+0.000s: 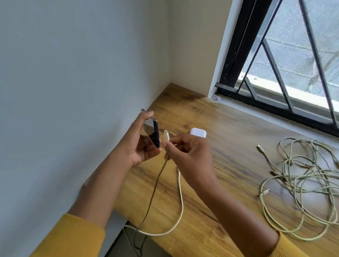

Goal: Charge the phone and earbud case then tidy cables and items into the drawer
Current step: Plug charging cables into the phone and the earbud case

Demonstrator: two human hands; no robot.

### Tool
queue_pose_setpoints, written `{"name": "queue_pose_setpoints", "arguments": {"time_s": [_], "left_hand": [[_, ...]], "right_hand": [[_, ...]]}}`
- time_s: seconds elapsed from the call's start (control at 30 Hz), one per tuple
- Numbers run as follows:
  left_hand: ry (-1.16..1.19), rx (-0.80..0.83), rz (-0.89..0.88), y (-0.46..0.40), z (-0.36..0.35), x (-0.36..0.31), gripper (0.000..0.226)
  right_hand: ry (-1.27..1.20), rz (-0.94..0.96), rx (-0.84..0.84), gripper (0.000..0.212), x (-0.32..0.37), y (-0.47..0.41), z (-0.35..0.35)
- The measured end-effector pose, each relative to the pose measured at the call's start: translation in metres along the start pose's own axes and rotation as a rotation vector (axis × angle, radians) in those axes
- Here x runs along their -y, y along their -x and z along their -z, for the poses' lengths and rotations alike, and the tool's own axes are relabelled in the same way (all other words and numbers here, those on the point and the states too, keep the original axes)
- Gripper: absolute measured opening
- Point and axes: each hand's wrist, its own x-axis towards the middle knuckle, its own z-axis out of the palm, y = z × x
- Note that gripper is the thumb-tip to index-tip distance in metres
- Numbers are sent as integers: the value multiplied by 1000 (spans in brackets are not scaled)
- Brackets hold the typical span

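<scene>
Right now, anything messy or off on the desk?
Yes: a loose tangle of cables sprawls on the right side of the wooden desk, uncoiled, plug ends sticking out. The earbud case sits upright; phone and charging plug are held, not yet connected.

Bare desk point(232, 130) lies between earbud case point(198, 132) and tangled cables point(305, 183) (wall point(70, 86) crowds the left).
</scene>
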Motion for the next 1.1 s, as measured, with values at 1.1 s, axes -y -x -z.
{"name": "queue_pose_setpoints", "arguments": {"time_s": [1.1], "left_hand": [[-305, -184, -244, 11, -22, 16, 65]], "right_hand": [[261, 2, -50, 17, -10, -5, -3]]}}
